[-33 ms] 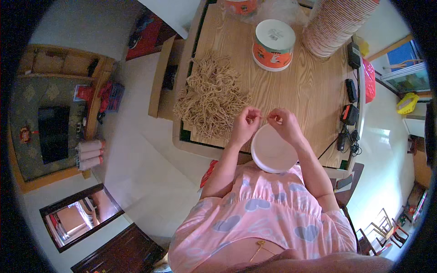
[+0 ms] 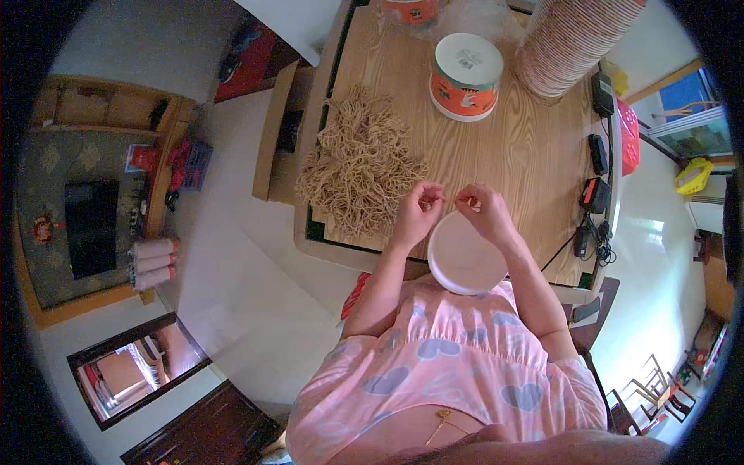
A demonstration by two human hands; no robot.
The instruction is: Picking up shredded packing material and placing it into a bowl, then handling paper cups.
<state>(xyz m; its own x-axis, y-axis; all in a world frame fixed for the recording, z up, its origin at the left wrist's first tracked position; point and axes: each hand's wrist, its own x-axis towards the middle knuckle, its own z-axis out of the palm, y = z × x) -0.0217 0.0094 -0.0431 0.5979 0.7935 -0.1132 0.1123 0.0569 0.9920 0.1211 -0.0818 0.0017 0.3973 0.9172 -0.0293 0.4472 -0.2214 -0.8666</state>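
A round white tub point(image 2: 467, 260) sits against my front at the table's near edge, its pale inside facing up. Above its far rim, my left hand point(image 2: 419, 213) has thumb and fingertips pinched together. My right hand point(image 2: 486, 215) makes a similar pinch close beside it, over the tub's upper right rim. Whatever is between the fingertips is too small to make out. Just left of my left hand lies a large tangled heap of tan cord point(image 2: 360, 167).
An orange and green paper tub point(image 2: 465, 94) stands upside down farther back on the wooden table point(image 2: 511, 155). Behind it to the right leans a tall stack of nested paper tubs point(image 2: 573, 46). Black adapters with cables point(image 2: 595, 195) line the right edge. A cardboard box point(image 2: 277, 147) adjoins the left side.
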